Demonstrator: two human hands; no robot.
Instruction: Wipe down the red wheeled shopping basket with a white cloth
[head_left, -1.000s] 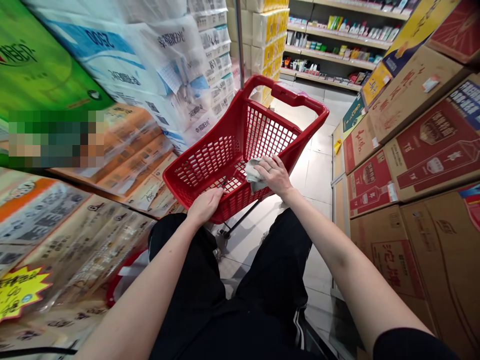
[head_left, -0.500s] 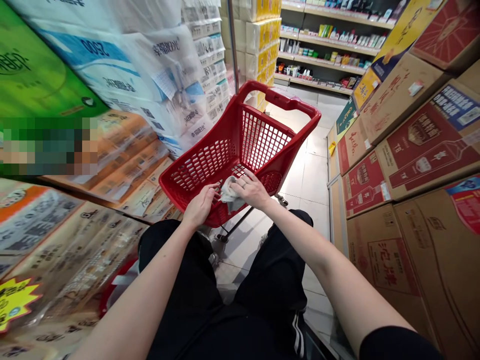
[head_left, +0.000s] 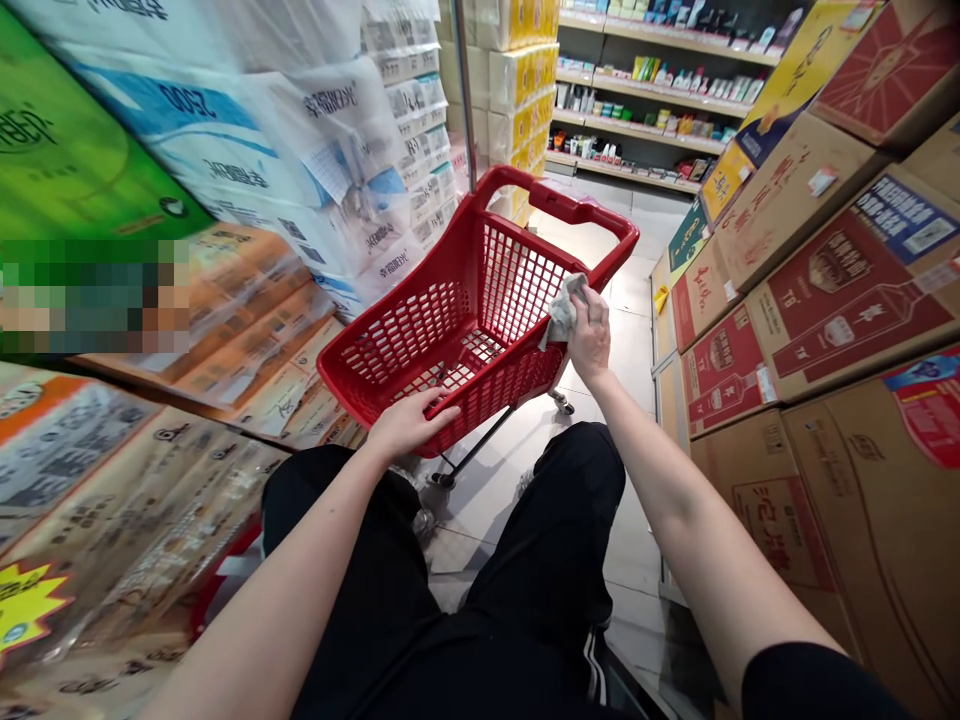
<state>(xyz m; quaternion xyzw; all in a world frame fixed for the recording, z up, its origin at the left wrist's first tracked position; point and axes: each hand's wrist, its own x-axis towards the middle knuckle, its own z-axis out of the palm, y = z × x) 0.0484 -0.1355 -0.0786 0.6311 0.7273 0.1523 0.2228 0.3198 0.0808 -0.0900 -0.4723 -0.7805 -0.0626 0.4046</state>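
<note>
A red plastic shopping cart [head_left: 442, 310] with perforated basket walls stands in front of my knees. My right hand [head_left: 590, 335] is closed on a crumpled, pale grey cloth [head_left: 564, 308]. The cloth lies over the cart's right rim, close to where the handle [head_left: 570, 205] joins it. On the near part of the same rim rests my left hand [head_left: 409, 425], its fingers bent over the edge and gripping it. The basket's slotted floor shows between the two hands.
Wrapped paper packs [head_left: 337, 150] are stacked along the left, beside orange packs [head_left: 255, 290]. Cardboard cartons [head_left: 750, 440] rise close on the right. Behind the cart are tiled floor [head_left: 630, 300] and shelves of bottles [head_left: 652, 95]. A metal pole [head_left: 465, 90] stands by the cart's far side.
My right hand has carried the cloth along the cart's rim, away from me and to the right, toward the handle. My left hand has come down onto the near rim.
</note>
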